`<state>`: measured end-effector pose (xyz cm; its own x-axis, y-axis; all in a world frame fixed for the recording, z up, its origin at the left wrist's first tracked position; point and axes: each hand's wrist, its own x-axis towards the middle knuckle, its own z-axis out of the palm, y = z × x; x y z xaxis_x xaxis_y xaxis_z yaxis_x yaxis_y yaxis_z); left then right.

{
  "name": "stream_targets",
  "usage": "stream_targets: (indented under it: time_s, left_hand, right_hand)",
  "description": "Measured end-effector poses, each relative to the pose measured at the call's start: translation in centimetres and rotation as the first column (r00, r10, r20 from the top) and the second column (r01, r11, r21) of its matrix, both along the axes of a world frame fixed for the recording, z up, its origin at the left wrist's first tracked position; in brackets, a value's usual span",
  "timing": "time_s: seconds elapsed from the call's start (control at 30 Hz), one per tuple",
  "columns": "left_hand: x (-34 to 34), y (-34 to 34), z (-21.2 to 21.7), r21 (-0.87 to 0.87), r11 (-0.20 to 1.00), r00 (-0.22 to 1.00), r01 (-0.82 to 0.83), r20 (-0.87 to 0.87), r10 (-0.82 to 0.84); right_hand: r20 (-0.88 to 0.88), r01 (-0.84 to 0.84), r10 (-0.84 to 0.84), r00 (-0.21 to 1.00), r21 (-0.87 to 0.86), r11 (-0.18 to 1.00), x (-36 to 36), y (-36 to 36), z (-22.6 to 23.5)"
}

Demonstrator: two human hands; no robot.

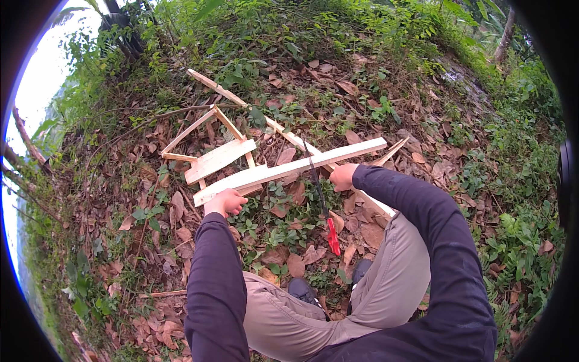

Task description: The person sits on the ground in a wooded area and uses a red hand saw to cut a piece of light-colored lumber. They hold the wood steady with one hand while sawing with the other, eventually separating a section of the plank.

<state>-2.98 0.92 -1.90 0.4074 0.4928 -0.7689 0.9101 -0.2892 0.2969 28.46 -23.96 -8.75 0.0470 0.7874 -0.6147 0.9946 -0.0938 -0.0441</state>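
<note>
A pale wooden plank (289, 171) lies slantwise before me, its left end low. My left hand (224, 203) is closed at that end, fingers curled against the wood. Under the plank a long wooden strip (232, 96) crosses diagonally from the far left toward my right knee. My right hand (342, 177) is curled around this strip, just below the crossing; its fingertips are hidden. Between my hands is a hand saw with a dark blade (318, 186) and a red handle (333, 236). Its blade lies across the plank, and the handle points toward my feet.
A small wooden frame with a flat board (220, 160) lies beyond my left hand. Split wood pieces (392, 151) stick out past the plank's right end. Dry leaves (295, 265) and low green plants cover the sloping ground. My shoes (301, 291) are close below the saw.
</note>
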Motion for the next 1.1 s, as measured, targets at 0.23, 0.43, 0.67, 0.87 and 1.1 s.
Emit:
stream_targets:
  time_s: [0.23, 0.43, 0.67, 0.87, 1.1]
  left_hand:
    - [-0.1, 0.1, -0.1, 0.004, 1.0, 1.0, -0.006, -0.004, 0.006]
    - [0.0, -0.1, 0.5, 0.005, 1.0, 1.0, 0.014, -0.01, -0.014]
    - [-0.2, -0.2, 0.9, 0.05, 0.992, 0.993, 0.116, -0.028, -0.114]
    - [-0.1, -0.4, 0.9, -0.001, 1.0, 1.0, 0.007, -0.01, -0.007]
    - [0.0, 0.0, 0.2, 0.008, 0.999, 0.999, 0.046, -0.023, -0.046]
  right_hand:
    - [-0.009, -0.006, 0.006, 1.0, 0.008, 1.0, -0.1, 0.1, 0.0]
    - [-0.009, -0.012, 0.012, 1.0, 0.024, 1.0, -0.1, 0.0, -0.1]
    - [-0.011, -0.016, 0.016, 1.0, -0.023, 1.0, 0.1, 0.1, -0.3]
    - [-0.012, -0.006, 0.006, 1.0, -0.018, 1.0, -0.2, 0.2, 0.3]
    - [-0.019, -0.019, 0.02, 1.0, 0.012, 1.0, -0.1, -0.1, 0.2]
